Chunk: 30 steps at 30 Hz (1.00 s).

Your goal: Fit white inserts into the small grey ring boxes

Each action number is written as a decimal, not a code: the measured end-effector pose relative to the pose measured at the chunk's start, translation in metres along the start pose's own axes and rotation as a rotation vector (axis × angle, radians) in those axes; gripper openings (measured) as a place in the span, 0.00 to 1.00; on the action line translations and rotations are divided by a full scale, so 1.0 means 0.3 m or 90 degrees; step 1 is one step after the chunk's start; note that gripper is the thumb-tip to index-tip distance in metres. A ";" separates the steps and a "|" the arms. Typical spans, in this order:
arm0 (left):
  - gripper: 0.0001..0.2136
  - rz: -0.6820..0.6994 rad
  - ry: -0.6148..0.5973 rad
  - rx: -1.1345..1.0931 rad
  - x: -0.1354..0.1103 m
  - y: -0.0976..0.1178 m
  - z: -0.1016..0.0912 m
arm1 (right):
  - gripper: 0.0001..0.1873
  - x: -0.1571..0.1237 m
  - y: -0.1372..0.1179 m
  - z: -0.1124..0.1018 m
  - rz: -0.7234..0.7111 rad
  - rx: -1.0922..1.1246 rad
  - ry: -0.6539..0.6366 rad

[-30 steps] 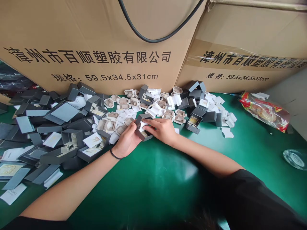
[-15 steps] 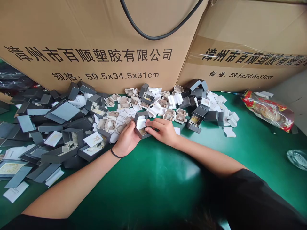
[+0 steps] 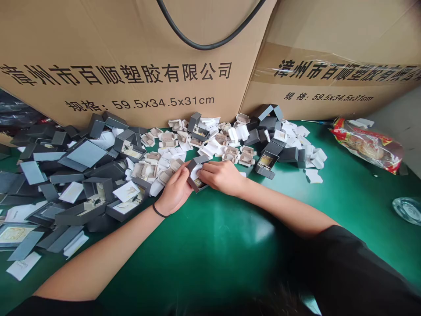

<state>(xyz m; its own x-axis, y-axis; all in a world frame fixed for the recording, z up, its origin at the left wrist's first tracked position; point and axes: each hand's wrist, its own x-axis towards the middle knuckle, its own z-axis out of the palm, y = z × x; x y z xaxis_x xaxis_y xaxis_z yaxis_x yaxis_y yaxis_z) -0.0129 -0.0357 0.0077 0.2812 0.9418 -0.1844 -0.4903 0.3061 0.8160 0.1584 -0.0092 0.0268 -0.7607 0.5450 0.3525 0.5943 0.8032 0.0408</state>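
Note:
Both of my hands meet on one small open grey box (image 3: 196,172) with a white lining, resting on the green table (image 3: 210,245). My left hand (image 3: 176,191), with a black band on its wrist, grips the box from the left, its fingers curled around the side. From the right, my right hand (image 3: 222,176) pinches the box's edge, fingers pressed into its opening. A heap of small beige and white inserts (image 3: 171,151) lies just behind the hands.
Piles of grey boxes and lids (image 3: 82,175) cover the left of the table, and more grey boxes (image 3: 272,151) sit at the right. Two big cardboard cartons (image 3: 131,57) wall off the back. A red snack bag (image 3: 365,145) and a glass dish (image 3: 408,208) lie far right.
The box has tipped slightly in my hands and my right fingers have shifted further onto its opening. Both hands stayed in place on the table.

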 end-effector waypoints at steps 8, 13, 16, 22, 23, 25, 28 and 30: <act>0.13 0.007 -0.015 0.025 -0.002 -0.009 -0.013 | 0.16 0.013 -0.008 -0.022 0.029 0.033 -0.098; 0.13 0.020 -0.010 0.028 -0.001 -0.009 -0.007 | 0.14 0.011 -0.011 -0.012 0.016 0.024 -0.112; 0.14 0.017 -0.010 0.033 0.002 -0.007 -0.007 | 0.14 0.010 -0.011 -0.011 0.017 0.030 -0.126; 0.15 0.010 -0.006 0.026 0.005 -0.004 -0.005 | 0.14 0.019 -0.010 -0.043 0.051 0.085 -0.193; 0.16 0.007 -0.005 0.022 0.005 -0.004 -0.003 | 0.14 0.021 -0.009 -0.052 0.060 0.101 -0.200; 0.16 0.002 -0.003 0.013 0.004 -0.001 -0.002 | 0.13 0.025 -0.005 -0.070 0.072 0.135 -0.221; 0.16 -0.007 -0.004 0.015 0.003 0.003 -0.004 | 0.14 0.027 0.004 -0.090 0.063 0.184 -0.262; 0.17 -0.013 -0.006 0.024 0.003 0.006 -0.006 | 0.16 0.026 0.008 -0.094 0.053 0.206 -0.283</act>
<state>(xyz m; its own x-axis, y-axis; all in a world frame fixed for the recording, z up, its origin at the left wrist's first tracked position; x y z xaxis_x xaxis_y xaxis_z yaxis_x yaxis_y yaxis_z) -0.0150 -0.0342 0.0080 0.2991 0.9337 -0.1967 -0.4523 0.3202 0.8324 0.1612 -0.0098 0.0561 -0.7930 0.6025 -0.0896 0.6002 0.7476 -0.2843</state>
